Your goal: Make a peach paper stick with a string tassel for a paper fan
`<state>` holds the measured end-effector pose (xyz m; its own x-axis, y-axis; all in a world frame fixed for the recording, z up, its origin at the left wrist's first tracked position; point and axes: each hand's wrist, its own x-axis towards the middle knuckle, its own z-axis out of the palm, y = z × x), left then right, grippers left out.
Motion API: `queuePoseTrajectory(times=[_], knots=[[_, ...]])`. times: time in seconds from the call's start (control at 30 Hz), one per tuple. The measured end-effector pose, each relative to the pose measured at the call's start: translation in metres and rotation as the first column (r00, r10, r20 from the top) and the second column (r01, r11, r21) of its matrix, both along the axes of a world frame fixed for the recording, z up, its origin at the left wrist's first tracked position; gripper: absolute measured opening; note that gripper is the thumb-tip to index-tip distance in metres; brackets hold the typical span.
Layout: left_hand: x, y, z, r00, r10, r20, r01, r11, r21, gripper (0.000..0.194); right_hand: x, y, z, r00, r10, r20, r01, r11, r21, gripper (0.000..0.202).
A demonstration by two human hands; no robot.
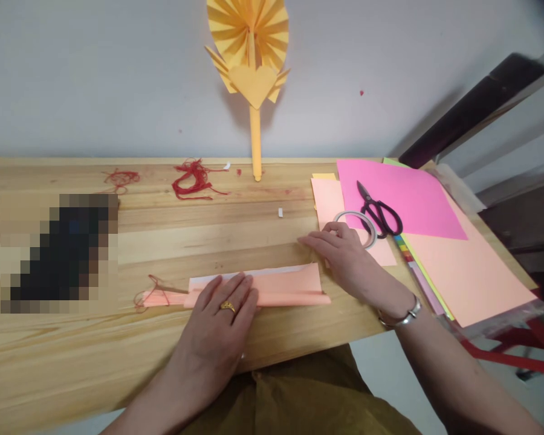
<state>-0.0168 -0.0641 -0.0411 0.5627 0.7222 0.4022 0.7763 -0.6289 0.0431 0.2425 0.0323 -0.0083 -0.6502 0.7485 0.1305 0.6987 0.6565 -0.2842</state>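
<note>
My left hand (224, 326), with a ring on one finger, lies flat across a peach paper sheet (290, 281) partly rolled along its front edge. A whitish strip runs along the sheet's back edge. From the left end sticks a narrower peach paper piece (170, 298) with thin red thread (156, 292) looped around it. My right hand (344, 260), a bracelet at its wrist, hovers to the right of the roll, fingers stretched leftward and seemingly holding nothing. Just behind it a roll of tape (372, 232) rests on papers, partly hidden by the fingers.
Black-handled scissors (381, 217) lie on a pink sheet (412, 199), beside more peach paper (476, 278). A yellow paper fan (254, 81) leans on the wall. Tangled red thread (194, 181) and a white scrap (280, 212) lie behind. A blurred-out dark object (63, 254) sits left.
</note>
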Motion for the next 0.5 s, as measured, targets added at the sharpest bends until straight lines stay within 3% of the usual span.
queuePoseTrajectory(times=[0.23,0.5], knots=[[0.001,-0.004,0.000,0.999,0.037,-0.005,-0.038,0.999,-0.035,0.036,0.001,0.005,0.013,0.999,-0.009,0.034,0.010,0.999,-0.048,0.020],[0.003,-0.003,0.002,0.999,0.038,-0.004,-0.038,0.999,-0.023,0.032,-0.001,-0.004,0.025,0.994,-0.106,-0.009,0.106,0.994,-0.023,0.022]])
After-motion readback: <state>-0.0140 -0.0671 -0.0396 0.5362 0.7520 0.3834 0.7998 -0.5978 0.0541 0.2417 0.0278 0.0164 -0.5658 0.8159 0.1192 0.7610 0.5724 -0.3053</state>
